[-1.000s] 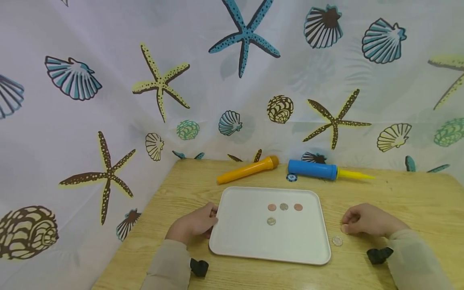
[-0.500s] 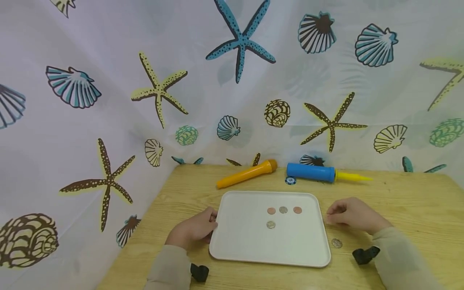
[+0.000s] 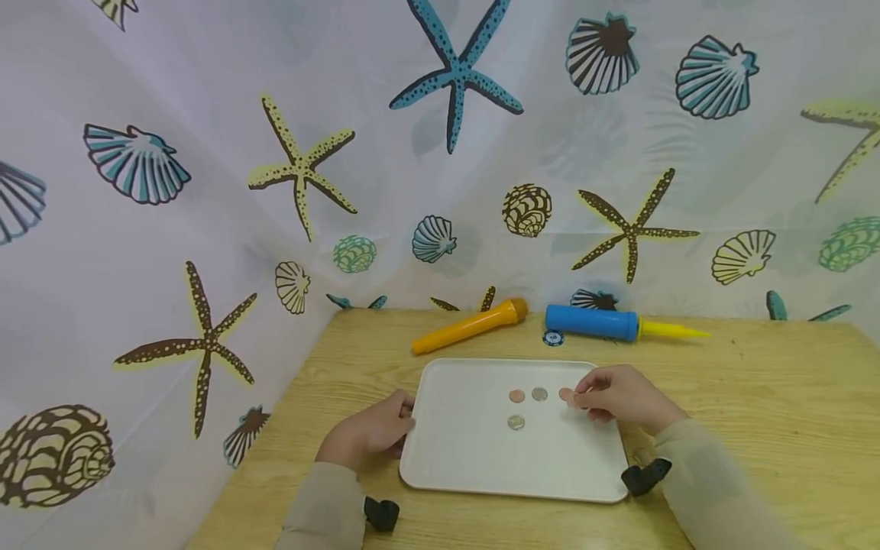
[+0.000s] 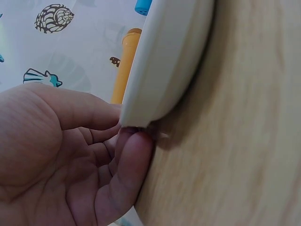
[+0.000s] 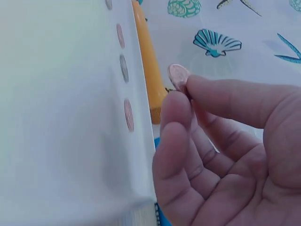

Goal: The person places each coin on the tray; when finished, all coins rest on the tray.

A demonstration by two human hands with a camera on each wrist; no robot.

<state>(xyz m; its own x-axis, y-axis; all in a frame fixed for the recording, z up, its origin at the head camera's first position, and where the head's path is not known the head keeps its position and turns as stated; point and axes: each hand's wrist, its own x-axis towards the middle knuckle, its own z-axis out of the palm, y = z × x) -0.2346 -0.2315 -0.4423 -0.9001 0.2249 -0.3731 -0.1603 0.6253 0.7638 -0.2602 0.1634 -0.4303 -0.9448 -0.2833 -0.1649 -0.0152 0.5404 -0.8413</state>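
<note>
My left hand (image 3: 367, 429) grips the left edge of a white tray (image 3: 454, 451); in the left wrist view the thumb lies on the rim and curled fingers reach under it. Over the tray's right side, my right hand (image 3: 629, 397) pinches a copper-coloured coin (image 5: 178, 76) between thumb and fingertips. Inside the tray a copper coin (image 3: 516, 396), a silver coin (image 3: 539, 394) and another copper coin (image 3: 565, 394) form a row, the last close to my right fingertips. One more silver coin (image 3: 516, 422) lies below that row.
Behind the tray are an orange toy microphone (image 3: 467, 327), a blue hand pump (image 3: 593, 321) with a yellow nozzle, and a blue-and-white poker chip (image 3: 553, 338). A silver coin (image 3: 642, 456) on the wooden table (image 3: 777, 405) is partly covered by my right wrist. A patterned curtain hangs behind.
My right hand has moved left from the table beside the tray to above its right side, carrying the pinched coin. My left hand stays at the tray's edge.
</note>
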